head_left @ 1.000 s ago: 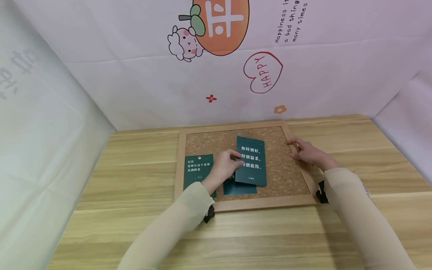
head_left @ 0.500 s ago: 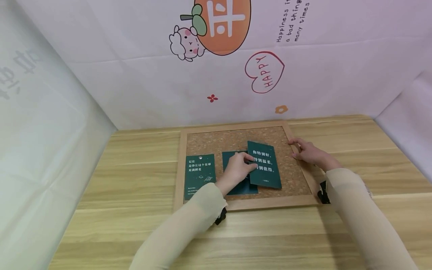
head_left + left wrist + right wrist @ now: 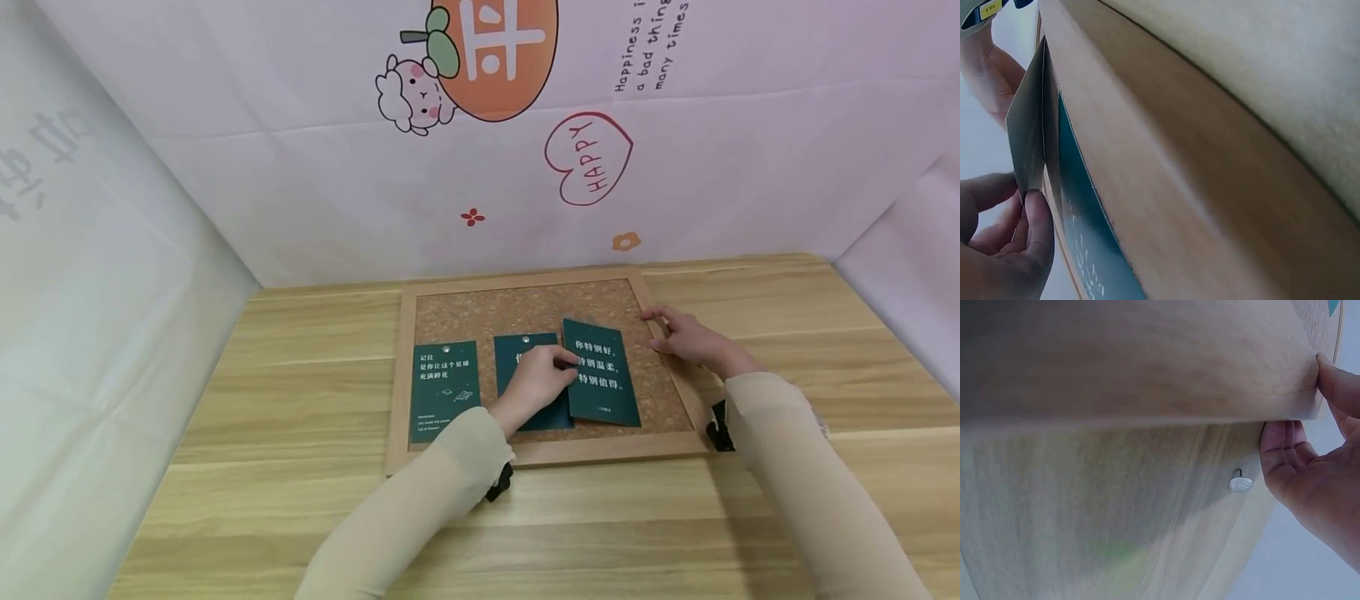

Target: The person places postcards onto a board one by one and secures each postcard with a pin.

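Observation:
A wooden-framed corkboard (image 3: 611, 448) lies on the table. My left hand (image 3: 536, 379) pinches the left edge of a dark green card (image 3: 603, 387) with white writing, over the board's right part. In the left wrist view this card (image 3: 1029, 119) stands tilted up from the cork. Beneath my left hand lies a second green card (image 3: 508, 354), partly hidden, with a pushpin (image 3: 526, 339) at its top. A third green card (image 3: 444, 400), also pinned, is at the board's left. My right hand (image 3: 693, 340) grips the right frame edge, thumb on top and fingers against the side.
On the table beside the right hand lies a loose thumbtack (image 3: 1240, 484), seen in the right wrist view. White printed cloth (image 3: 360, 208) stands behind the board and at both sides. Wooden tabletop (image 3: 300, 400) extends around the board.
My left hand has moved right with the pinched card, bringing it off most of the middle card and tilting it slightly. The middle card's pushpin has come into view. My right hand stays on the frame.

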A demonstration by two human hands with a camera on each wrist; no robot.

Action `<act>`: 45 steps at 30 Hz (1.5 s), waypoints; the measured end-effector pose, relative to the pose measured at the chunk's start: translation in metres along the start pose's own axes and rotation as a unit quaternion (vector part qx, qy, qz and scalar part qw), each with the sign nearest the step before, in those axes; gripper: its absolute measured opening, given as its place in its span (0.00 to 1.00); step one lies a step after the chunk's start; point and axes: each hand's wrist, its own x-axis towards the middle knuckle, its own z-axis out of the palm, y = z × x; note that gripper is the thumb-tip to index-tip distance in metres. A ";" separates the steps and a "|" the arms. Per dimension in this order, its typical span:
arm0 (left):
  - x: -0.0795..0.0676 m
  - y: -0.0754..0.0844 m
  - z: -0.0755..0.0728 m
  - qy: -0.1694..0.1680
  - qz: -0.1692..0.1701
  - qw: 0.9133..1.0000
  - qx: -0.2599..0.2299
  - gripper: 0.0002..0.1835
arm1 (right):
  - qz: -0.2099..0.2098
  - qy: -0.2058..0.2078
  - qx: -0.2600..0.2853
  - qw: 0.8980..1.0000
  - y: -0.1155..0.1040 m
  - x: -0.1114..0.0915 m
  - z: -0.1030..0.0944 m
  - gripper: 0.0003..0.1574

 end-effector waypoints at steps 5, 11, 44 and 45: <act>0.000 -0.001 0.000 -0.026 -0.010 1.000 0.003 0.16 | 0.001 -0.002 0.005 1.000 0.000 0.000 -0.001 0.30; 0.001 -0.002 0.004 -0.041 -0.023 0.999 -0.003 0.21 | 0.001 -0.003 0.009 1.000 0.000 0.000 -0.001 0.31; 0.003 0.006 0.020 -0.042 0.037 0.994 0.096 0.23 | -0.005 -0.005 0.010 1.000 0.000 -0.001 0.000 0.31; 0.003 0.006 0.021 -0.043 0.038 0.994 0.096 0.24 | -0.002 -0.005 0.012 1.000 0.000 -0.001 0.000 0.31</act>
